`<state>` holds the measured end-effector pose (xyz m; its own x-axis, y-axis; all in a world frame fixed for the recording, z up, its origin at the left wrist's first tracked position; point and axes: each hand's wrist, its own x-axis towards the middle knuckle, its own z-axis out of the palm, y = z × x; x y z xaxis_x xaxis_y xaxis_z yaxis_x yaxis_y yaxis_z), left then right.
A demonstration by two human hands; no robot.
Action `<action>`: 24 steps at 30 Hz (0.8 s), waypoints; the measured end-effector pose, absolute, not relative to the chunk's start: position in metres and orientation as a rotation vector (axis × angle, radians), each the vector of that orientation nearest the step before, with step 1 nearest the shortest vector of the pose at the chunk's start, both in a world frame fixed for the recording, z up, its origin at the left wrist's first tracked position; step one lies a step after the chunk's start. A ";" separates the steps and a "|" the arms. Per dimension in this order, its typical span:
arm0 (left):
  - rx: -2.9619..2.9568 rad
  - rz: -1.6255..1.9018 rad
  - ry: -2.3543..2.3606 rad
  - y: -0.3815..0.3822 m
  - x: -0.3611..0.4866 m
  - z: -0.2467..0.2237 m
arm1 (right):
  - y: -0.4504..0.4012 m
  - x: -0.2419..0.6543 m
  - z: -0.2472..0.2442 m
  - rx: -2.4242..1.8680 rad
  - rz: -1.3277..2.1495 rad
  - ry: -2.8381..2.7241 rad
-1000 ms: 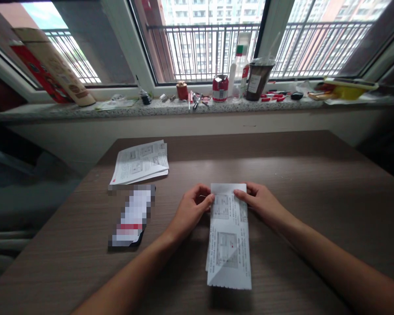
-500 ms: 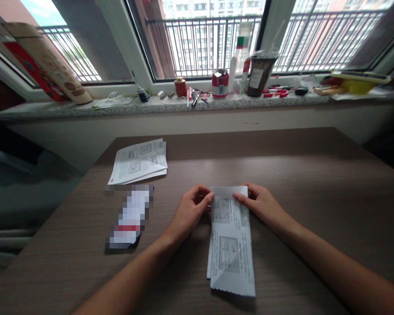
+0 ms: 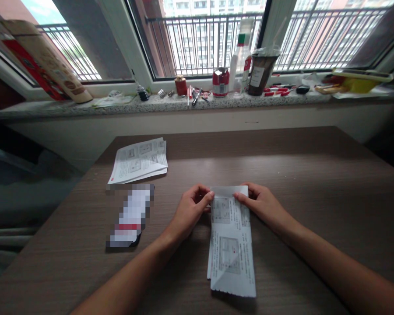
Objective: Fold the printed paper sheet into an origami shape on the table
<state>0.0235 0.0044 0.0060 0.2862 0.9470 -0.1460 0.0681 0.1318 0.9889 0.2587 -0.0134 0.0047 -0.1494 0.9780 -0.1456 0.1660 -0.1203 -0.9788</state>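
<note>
Left hand [image 3: 191, 209] and right hand [image 3: 265, 206] pinch folded paper [image 3: 231, 245], long axis near-to-far, jagged end [image 3: 233, 291] nearest.

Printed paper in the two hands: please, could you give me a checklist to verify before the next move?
1. Left hand touching upper left edge of printed paper: ok.
2. Right hand with thumb over the upper right part: ok.
3. Layers aligned at lower left: not ok, one sticks out.
4. Finger placement behind the paper: cannot tell, hidden.
5. Pixelated object apart from left hand: ok.
</note>
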 end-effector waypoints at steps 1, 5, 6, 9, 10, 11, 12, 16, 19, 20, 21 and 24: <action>1.264 0.867 1.086 0.005 0.023 0.006 | -0.014 0.259 0.005 -1.343 1.352 -1.383; 1.262 0.867 1.083 0.005 0.023 0.005 | -0.014 0.259 0.006 -1.320 1.368 -1.381; 1.261 0.871 1.084 0.005 0.023 0.005 | -0.015 0.258 0.007 -1.318 1.375 -1.377; 1.252 0.879 1.080 0.004 0.024 0.006 | -0.015 0.258 0.008 -1.319 1.389 -1.364; 1.249 0.879 1.076 0.004 0.024 0.006 | -0.015 0.258 0.009 -1.322 1.388 -1.363; 1.249 0.877 1.071 0.004 0.024 0.006 | -0.015 0.258 0.010 -1.327 1.386 -1.364; 1.250 0.877 1.068 0.004 0.024 0.007 | -0.015 0.257 0.010 -1.334 1.382 -1.366; 1.255 0.878 1.072 0.004 0.024 0.007 | -0.015 0.257 0.012 -1.344 1.377 -1.363; 1.254 0.877 1.068 0.004 0.024 0.007 | -0.015 0.256 0.013 -1.338 1.382 -1.347; 1.253 0.880 1.063 0.004 0.024 0.007 | -0.015 0.256 0.013 -1.342 1.379 -1.343; 1.252 0.884 1.062 0.004 0.024 0.007 | -0.015 0.256 0.013 -1.347 1.375 -1.338; 1.259 0.894 1.084 0.003 0.023 0.008 | -0.016 0.257 0.011 -1.332 1.402 -1.305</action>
